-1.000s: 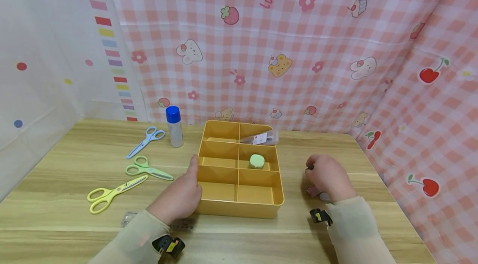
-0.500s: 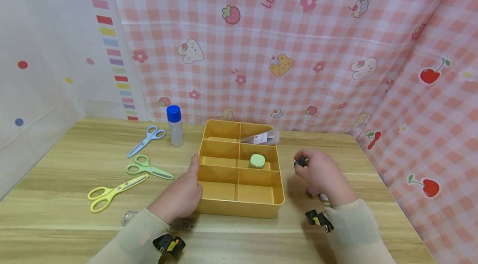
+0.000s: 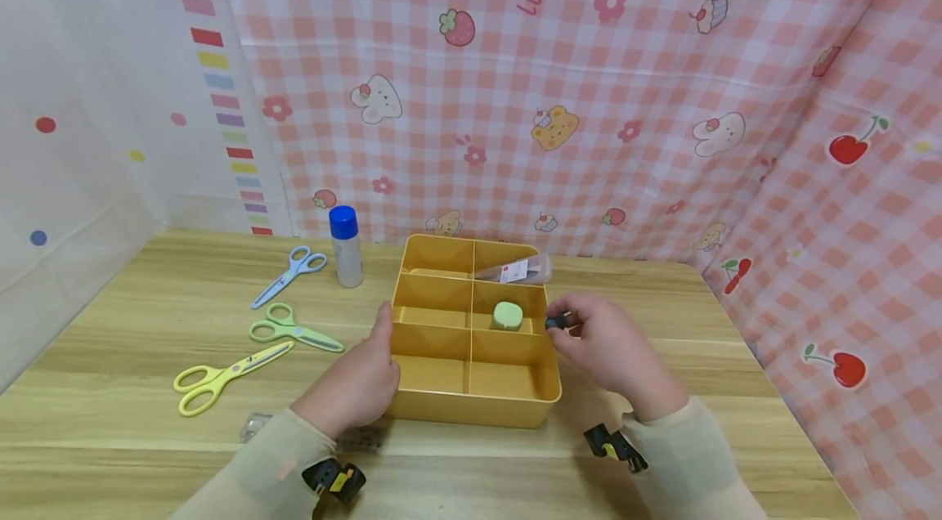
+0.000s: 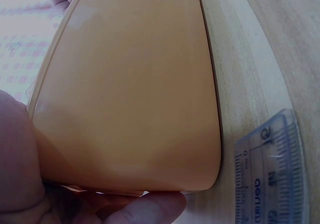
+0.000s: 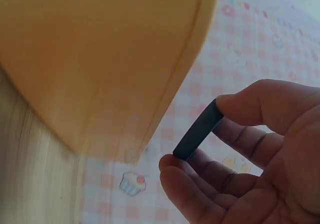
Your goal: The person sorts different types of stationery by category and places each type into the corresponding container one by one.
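Just right of centre, the right hand [image 3: 609, 344] pinches a small, flat, dark blue-green piece [image 5: 197, 134] between thumb and fingertips at its two ends, a light hold that seems to suit something so slim. The piece is just beside the right rim of a yellow-orange plastic box [image 3: 471, 410] with six compartments, in the middle of the frame; whether it touches the rim I cannot tell. The left hand [image 3: 352, 387] lies against the box's left side, one finger stretched along the wall rather than clasped round it, probably to steady it. A pale green rounded block [image 3: 508, 316] sits in the middle-right compartment, and a clear packet [image 3: 540, 266] leans out of the top-right one, apparently too long to lie flat there. Left of the box, on the wooden worktop [image 3: 471, 483], are blue scissors [image 3: 289, 276], green scissors [image 3: 302, 335], yellow scissors [image 3: 234, 373] and a clear bottle with a blue cap [image 3: 347, 257]. A clear plastic ruler [image 4: 270, 174] lies near the box's front wall, partly hidden in the head view by the left forearm.
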The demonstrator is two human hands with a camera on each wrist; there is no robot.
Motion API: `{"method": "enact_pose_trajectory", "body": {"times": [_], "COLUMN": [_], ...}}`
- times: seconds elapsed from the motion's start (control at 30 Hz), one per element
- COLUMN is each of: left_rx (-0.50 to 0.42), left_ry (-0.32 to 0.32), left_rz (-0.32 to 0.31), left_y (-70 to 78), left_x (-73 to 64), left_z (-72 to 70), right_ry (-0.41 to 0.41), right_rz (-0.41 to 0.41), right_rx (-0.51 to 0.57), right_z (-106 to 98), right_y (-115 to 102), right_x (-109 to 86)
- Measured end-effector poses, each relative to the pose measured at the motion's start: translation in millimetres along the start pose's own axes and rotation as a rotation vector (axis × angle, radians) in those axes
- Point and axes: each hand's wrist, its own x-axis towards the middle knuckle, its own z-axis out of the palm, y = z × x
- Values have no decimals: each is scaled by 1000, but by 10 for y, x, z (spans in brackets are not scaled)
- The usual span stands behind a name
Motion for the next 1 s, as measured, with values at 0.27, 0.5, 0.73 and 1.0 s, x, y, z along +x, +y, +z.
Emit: {"method": "enact_pose_trajectory", "body": {"times": [0.27,0.5,0.73,1.0], "left_rx": [4,13,14,20], "left_ry": [3,3,4,8], "left_rz": [7,9,11,13], "left_y": [-2,1,8,11], "left_x": [-4,-2,-3,-6], "left_z": [-5,-9,-12,-12], "right_ry": [-45,-141,-206,-212], "right_rz": [-53,-72,-100,-129], "right_rx": [44,70,74,36], "right_z": [95,168,232,301], "right_y": [-121,-203,-209,-209], "right_x": [-38,-60,-60,-46]}}
